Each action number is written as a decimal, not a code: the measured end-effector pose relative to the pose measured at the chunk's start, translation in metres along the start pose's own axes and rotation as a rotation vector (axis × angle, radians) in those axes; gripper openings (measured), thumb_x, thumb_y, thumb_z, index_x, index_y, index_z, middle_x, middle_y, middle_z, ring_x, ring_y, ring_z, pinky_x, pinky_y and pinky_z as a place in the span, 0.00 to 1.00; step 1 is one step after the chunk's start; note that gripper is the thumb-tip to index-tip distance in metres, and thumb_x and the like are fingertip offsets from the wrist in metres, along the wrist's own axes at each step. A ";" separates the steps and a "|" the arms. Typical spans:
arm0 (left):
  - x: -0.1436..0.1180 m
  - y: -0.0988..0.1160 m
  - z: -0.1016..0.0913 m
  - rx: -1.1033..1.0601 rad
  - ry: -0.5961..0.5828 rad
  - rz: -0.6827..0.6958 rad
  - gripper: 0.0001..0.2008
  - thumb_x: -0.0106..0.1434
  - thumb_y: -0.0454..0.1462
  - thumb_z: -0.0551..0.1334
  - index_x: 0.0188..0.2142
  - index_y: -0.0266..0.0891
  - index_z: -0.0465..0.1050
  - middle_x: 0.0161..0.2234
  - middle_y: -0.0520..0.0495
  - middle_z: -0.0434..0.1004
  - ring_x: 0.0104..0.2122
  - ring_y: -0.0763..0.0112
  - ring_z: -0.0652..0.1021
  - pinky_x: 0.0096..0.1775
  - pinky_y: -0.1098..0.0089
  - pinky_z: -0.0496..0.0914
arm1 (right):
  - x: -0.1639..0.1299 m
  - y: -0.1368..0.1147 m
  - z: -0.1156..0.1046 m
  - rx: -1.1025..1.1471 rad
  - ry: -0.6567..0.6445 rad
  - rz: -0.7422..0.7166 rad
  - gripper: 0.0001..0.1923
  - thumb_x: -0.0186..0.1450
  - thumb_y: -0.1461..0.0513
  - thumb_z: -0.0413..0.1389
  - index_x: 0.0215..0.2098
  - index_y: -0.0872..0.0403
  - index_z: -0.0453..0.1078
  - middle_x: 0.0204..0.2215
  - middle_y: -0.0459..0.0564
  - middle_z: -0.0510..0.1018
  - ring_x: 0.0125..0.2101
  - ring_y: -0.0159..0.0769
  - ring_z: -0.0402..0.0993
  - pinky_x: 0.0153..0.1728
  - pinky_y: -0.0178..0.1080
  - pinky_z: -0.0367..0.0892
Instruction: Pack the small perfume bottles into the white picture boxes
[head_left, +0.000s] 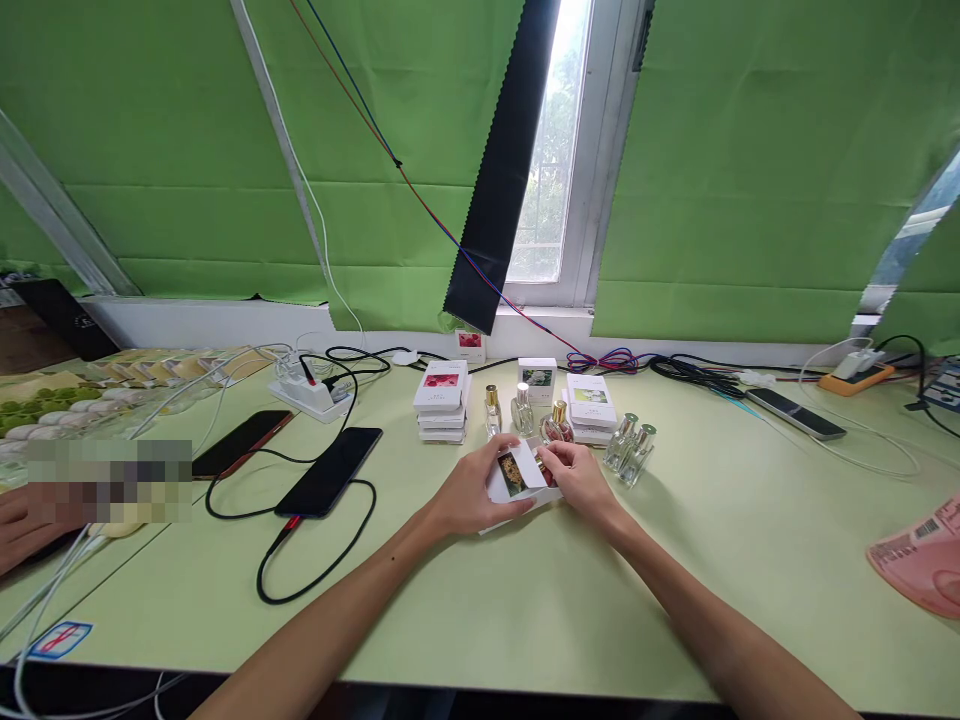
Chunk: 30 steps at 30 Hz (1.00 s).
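1. Left hand (474, 488) grasps the white box (515, 475), above the desk (487, 620).
2. Right hand (583, 482) touches the box's end, seemingly working its opening; what it grips, I cannot tell. The next move calls for steadying the box.

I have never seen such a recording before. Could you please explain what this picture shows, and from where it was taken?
There is no machine here, only a person's two bare hands. The picture comes from a camera on the person's head, looking forward and down. The left hand holds a small white box; the right hand is at its end. On the pale green table are also glass bottles, stacked white boxes and phones. Another person's hand is at far left.
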<state>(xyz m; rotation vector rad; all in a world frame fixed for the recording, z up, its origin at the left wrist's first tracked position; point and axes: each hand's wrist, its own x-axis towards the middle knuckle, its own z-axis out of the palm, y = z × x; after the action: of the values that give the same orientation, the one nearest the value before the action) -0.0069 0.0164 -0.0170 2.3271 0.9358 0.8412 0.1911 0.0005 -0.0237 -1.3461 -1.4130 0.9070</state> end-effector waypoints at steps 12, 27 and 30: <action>-0.001 -0.002 0.001 -0.008 0.004 -0.006 0.34 0.57 0.50 0.71 0.58 0.44 0.61 0.44 0.47 0.78 0.39 0.62 0.78 0.38 0.67 0.70 | -0.001 -0.002 -0.001 0.003 -0.034 -0.040 0.21 0.61 0.47 0.52 0.19 0.52 0.64 0.17 0.44 0.68 0.21 0.33 0.63 0.26 0.36 0.56; 0.000 -0.002 0.001 -0.030 0.005 0.003 0.34 0.56 0.48 0.71 0.58 0.43 0.61 0.44 0.46 0.78 0.40 0.62 0.78 0.39 0.65 0.71 | 0.000 0.000 0.000 0.017 -0.047 -0.039 0.20 0.62 0.48 0.52 0.21 0.53 0.68 0.18 0.45 0.71 0.21 0.34 0.64 0.26 0.37 0.56; 0.000 -0.003 0.002 -0.035 0.011 0.008 0.34 0.56 0.48 0.71 0.58 0.43 0.61 0.44 0.46 0.78 0.40 0.61 0.78 0.39 0.65 0.71 | -0.001 0.000 0.000 0.011 -0.038 -0.042 0.20 0.63 0.48 0.52 0.21 0.53 0.69 0.18 0.45 0.71 0.22 0.34 0.65 0.26 0.37 0.56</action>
<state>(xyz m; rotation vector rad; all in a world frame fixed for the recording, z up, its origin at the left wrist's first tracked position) -0.0073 0.0177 -0.0200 2.3002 0.9105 0.8680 0.1914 -0.0004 -0.0241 -1.2930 -1.4574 0.9155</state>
